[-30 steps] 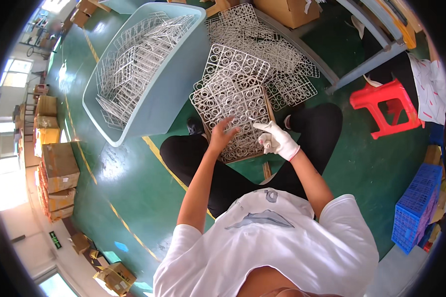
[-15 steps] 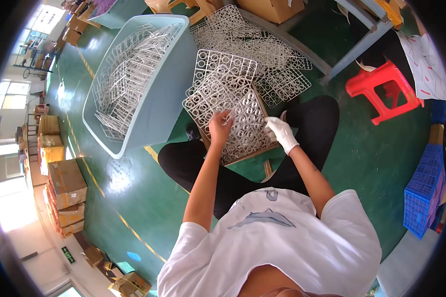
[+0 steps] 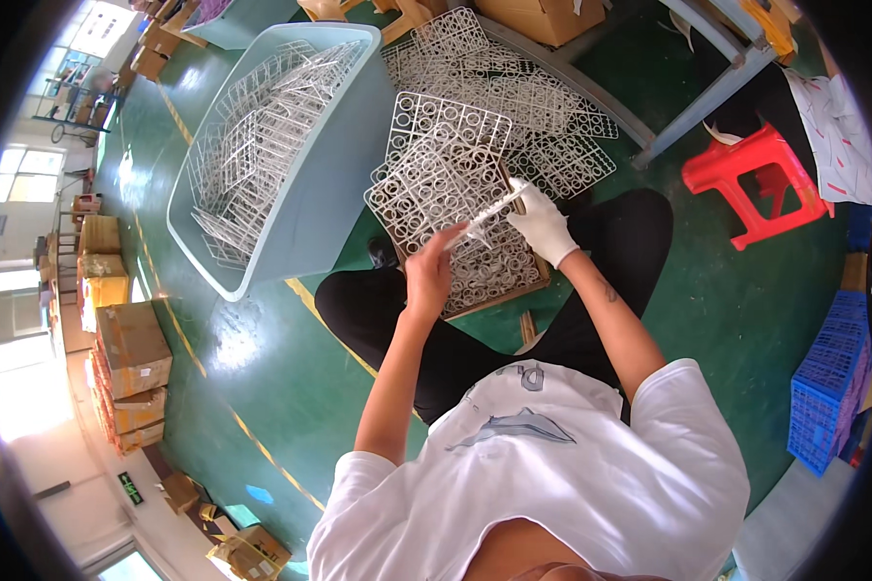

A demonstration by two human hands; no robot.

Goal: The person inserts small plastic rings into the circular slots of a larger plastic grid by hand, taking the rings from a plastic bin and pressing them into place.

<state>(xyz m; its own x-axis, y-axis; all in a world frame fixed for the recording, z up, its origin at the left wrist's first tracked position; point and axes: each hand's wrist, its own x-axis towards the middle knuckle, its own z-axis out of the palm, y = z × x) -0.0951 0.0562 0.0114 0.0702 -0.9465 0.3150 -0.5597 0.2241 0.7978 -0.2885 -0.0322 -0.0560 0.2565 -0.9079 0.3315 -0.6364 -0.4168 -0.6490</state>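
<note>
A white plastic ring panel point(image 3: 494, 210), seen nearly edge-on, slants between my two hands. My bare left hand point(image 3: 427, 278) grips its lower left end with the fingertips. At its upper right end, my white-gloved right hand point(image 3: 545, 225) is closed on it. Beneath them, between my legs, a cardboard box point(image 3: 502, 303) is heaped with small white rings point(image 3: 489, 276). More flat ring panels point(image 3: 426, 179) lie across the far part of the box. Exactly how my left fingers meet the panel is partly hidden.
A large blue-grey tub point(image 3: 344, 165) full of white grids point(image 3: 271, 126) stands at the left. Other panels point(image 3: 543, 102) pile on the green floor beyond the box. A red stool point(image 3: 761, 179) and a metal table leg point(image 3: 702, 102) are at the right.
The ring panel has come up and tilted edge-on between my hands. My right hand has risen and my left has dropped slightly. The whole view has shifted a little.
</note>
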